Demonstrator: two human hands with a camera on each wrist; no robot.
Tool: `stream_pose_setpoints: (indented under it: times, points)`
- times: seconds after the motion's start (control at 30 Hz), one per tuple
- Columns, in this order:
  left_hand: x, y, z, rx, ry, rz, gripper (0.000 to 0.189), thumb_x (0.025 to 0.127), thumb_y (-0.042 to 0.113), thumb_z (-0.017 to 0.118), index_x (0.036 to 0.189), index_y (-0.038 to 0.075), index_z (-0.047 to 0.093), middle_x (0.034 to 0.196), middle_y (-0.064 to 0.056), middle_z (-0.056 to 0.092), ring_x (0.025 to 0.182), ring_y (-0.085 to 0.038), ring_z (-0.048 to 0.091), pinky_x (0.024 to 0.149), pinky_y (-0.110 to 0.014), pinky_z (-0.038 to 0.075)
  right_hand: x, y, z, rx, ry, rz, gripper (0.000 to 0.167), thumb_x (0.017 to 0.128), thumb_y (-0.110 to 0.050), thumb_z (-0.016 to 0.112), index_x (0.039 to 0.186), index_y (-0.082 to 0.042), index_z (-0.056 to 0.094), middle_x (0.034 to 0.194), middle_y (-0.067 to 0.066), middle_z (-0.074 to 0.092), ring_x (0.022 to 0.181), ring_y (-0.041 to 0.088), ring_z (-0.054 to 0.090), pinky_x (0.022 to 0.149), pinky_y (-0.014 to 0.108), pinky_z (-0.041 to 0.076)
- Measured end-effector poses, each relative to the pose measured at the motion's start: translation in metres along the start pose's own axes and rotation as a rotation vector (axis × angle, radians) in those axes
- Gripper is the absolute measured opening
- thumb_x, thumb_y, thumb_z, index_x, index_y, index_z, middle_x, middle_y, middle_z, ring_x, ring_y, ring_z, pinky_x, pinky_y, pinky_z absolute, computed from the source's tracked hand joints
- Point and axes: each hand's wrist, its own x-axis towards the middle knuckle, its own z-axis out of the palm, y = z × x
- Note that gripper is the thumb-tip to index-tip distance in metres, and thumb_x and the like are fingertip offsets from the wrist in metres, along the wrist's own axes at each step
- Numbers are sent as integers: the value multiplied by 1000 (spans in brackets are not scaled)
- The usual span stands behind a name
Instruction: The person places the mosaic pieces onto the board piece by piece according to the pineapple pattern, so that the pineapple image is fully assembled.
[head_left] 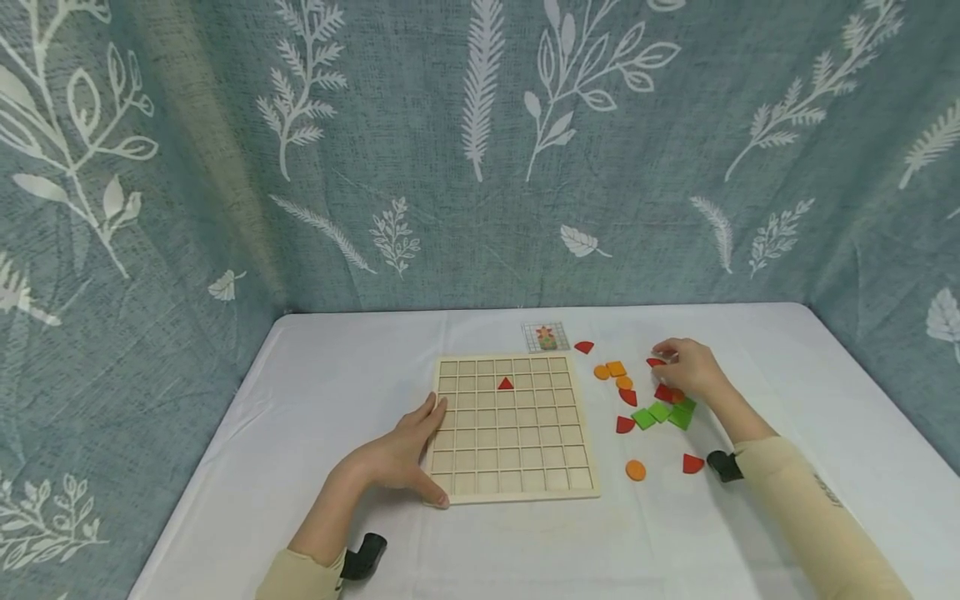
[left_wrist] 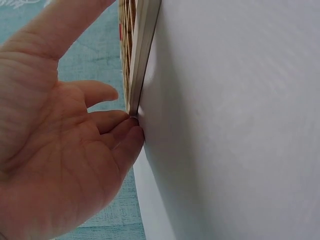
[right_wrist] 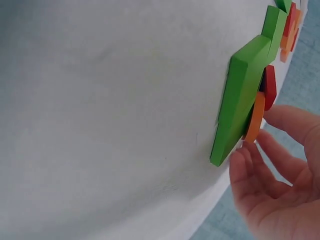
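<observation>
My left hand [head_left: 405,446] lies along the left edge of a pale wooden grid board [head_left: 517,497], thumb at its near-left corner and fingers spread up its side. In the left wrist view the fingertips [left_wrist: 132,135] meet the board's side. One red triangle [head_left: 506,384] sits in an upper cell. Over on the right, my right hand [head_left: 690,368] reaches down around a red quarter-circle piece [head_left: 655,362], thumb and fingers apart on either side of it. Close by lie a red square [head_left: 663,392], an orange disc [right_wrist: 256,117] and several green squares [right_wrist: 240,85].
A small pattern card [head_left: 546,337] lies behind the board. Between board and right hand are scattered red quarter-circles [head_left: 625,425], orange discs [head_left: 635,471] and an orange square [head_left: 616,368]. A white cloth [head_left: 360,350] covers the table, with a leaf-print curtain [head_left: 450,233] behind.
</observation>
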Motion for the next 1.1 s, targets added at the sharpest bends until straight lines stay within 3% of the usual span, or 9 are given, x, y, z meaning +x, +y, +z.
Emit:
stream_pose_setpoints:
  times: [0.43, 0.83, 0.93, 1.1]
  points:
    - [-2, 1, 1, 14, -6, 2, 130, 59, 34, 94, 155, 1, 12, 161, -22, -1, 146, -42, 4, 111, -61, 20, 10, 1, 11, -14, 37, 22, 41, 92, -22, 69, 120, 6, 59, 93, 18, 63, 66, 19, 56, 57, 27, 48]
    - [-4, 1, 2, 19, -3, 9, 128, 59, 34, 94, 155, 2, 15, 161, -21, -1, 146, -42, 4, 111, -62, 21, 8, 6, 6, 88, -81, 40, 43, 92, -18, 66, 128, 4, 56, 108, 23, 62, 77, 22, 62, 71, 32, 55]
    - [-4, 1, 3, 23, -1, 1, 128, 59, 34, 94, 155, 2, 16, 161, -20, -1, 146, -41, 4, 111, -61, 20, 8, 7, 5, 114, -89, 44, 40, 93, -17, 66, 125, 4, 57, 105, 21, 64, 75, 19, 64, 70, 30, 56]
    - [-4, 1, 3, 23, -1, 4, 128, 59, 35, 93, 155, 1, 16, 161, -21, -1, 146, -41, 4, 112, -60, 20, 10, 9, 4, 72, -91, -8, 48, 92, -19, 68, 132, 2, 53, 97, 16, 64, 71, 19, 61, 64, 29, 53]
